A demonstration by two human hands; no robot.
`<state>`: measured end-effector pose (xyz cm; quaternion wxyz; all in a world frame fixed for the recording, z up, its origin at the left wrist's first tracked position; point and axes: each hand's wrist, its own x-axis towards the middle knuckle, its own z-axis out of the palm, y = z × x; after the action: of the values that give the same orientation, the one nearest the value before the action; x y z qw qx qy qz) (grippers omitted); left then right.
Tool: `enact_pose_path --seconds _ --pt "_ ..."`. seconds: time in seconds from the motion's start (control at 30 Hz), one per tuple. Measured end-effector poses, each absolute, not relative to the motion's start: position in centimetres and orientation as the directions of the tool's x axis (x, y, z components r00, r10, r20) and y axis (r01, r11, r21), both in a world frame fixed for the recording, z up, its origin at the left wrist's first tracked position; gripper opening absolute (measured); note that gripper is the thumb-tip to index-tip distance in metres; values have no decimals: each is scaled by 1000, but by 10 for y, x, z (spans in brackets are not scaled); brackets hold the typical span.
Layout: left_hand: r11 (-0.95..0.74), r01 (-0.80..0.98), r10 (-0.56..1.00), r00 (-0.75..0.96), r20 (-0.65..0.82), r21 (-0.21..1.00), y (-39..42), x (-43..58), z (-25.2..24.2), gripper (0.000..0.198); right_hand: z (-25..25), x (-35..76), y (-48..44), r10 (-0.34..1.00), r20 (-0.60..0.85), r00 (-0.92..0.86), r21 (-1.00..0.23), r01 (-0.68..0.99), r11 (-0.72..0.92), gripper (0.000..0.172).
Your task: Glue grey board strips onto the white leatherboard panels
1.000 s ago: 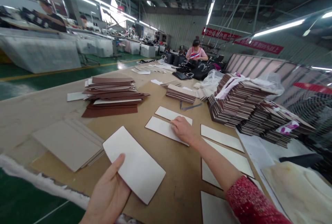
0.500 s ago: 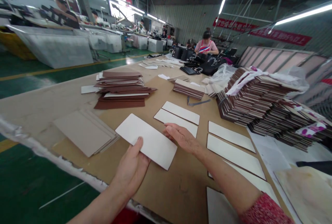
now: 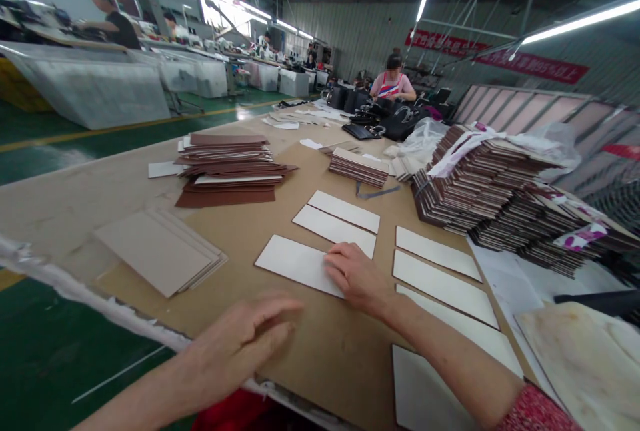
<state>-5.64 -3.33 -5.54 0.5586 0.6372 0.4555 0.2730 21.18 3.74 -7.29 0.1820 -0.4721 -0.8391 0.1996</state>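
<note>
Lying flat on the worktop (image 3: 327, 358), a white panel (image 3: 293, 263) has its right end under the right hand (image 3: 359, 282); the fingers there are together, but whether they grip, I cannot tell. The left hand (image 3: 235, 341), blurred, is free near this panel, thumb and fingers apart. Just behind lie two strips (image 3: 333, 226); farther back, leftward, a brown stack (image 3: 227, 170).

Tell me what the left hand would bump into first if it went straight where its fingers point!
The left hand would probably first meet the white panel under the right hand, or that hand itself; depth is unclear.
</note>
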Motion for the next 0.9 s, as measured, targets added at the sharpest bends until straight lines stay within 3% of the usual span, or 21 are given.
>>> enact_pose_path --seconds 0.1,0.2,0.27,0.37,0.53,0.7,0.9 --pt "-310 514 935 316 160 800 -6 -62 -77 40 -80 203 20 803 87 -589 -356 734 578 41" --pt "-425 641 905 321 279 640 6 -59 -92 41 -86 199 17 829 49 -557 -280 789 547 49" --pt "-454 731 890 404 214 509 9 -55 -88 49 -88 199 22 841 55 -538 -258 806 533 48" --pt "-498 810 851 526 -7 311 21 -59 -67 53 -89 200 27 835 101 -541 -242 801 548 46" --pt "-494 869 869 494 -24 -10 103 -109 -38 36 -93 200 22 785 171 -595 -229 751 619 38" --pt "-465 880 885 456 -95 -95 203 -172 -42 30 -99 200 18 770 208 -603 -197 746 637 40" --pt "-530 838 847 515 -132 -128 243 -212 -61 38 -100 201 21 765 186 -616 -176 745 643 42"
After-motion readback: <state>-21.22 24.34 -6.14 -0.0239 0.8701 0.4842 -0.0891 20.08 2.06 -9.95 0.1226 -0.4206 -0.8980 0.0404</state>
